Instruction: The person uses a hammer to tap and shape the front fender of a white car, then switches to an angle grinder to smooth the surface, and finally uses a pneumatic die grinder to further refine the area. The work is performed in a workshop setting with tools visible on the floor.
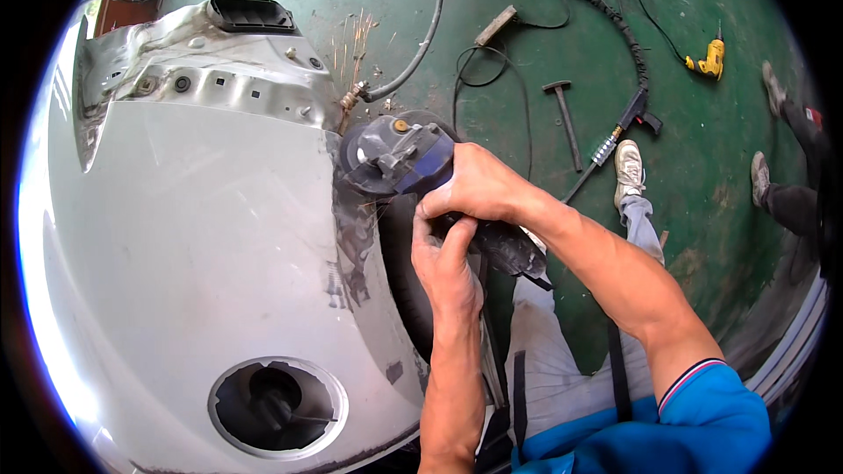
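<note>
As I follow the feed from the left, here's the pale grey body panel (219, 228), broad and curved, glossy with soft reflections, a black vent (252, 13) on its far bare-metal end and a round recess with a bare rim (341, 408) close in. Along its right edge runs a scuffed strip (356, 250), dark and patchy where the paint is gone. Sparks (356, 44) fly up beyond, beside the brass-ended grey hose (428, 35). And there's the angle grinder (413, 158) right at that edge: metal head with an orange-brown button, blue collar, black rear body, dark disc; any lettering on the casing is too blurred for me to read. I've got the left hand (446, 268) curled round the body from below, thumb bent against it, some fingers hidden; touching it, the right hand (474, 184) grips the blue section behind the head, fingers wrapped over. Over on the green floor (597, 237), a hammer (566, 123), then a black-handled air gun (628, 123), then a yellow drill (709, 57), its markings too small to make out; far right, another person's shoes (760, 171).
</note>
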`<action>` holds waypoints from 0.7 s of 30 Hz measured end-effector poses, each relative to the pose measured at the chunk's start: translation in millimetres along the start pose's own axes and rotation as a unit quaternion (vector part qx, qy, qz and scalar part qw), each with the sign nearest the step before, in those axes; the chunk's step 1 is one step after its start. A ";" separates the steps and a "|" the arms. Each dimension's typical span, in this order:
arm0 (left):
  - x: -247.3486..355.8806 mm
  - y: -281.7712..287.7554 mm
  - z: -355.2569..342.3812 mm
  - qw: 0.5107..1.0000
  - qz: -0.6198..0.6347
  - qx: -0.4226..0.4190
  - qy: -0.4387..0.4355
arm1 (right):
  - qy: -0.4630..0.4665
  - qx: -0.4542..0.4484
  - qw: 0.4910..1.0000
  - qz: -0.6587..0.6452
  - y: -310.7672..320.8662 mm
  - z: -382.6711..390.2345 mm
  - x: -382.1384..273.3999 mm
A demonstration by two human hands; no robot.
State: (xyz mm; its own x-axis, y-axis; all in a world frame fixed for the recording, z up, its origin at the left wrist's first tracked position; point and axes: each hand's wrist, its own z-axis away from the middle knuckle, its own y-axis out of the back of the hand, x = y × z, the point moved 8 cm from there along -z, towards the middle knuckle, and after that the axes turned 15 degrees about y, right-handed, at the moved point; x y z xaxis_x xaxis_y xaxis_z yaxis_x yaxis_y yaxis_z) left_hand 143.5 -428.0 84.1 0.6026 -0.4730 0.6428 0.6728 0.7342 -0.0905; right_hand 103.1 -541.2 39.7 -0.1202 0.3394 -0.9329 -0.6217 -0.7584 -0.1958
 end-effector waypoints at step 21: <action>27.8 -6.4 26.1 0.990 -0.109 0.085 -0.032 | -0.050 -0.038 0.969 -0.240 -19.2 6.0 -9.0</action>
State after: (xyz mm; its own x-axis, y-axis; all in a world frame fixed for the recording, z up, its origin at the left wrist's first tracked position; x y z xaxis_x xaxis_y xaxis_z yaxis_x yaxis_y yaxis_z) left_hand 144.7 -433.1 122.4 0.4197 -0.6014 0.6798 0.6982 0.6925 0.1816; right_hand 111.4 -526.4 53.7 0.0917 0.7133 -0.6948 -0.5661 -0.5367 -0.6257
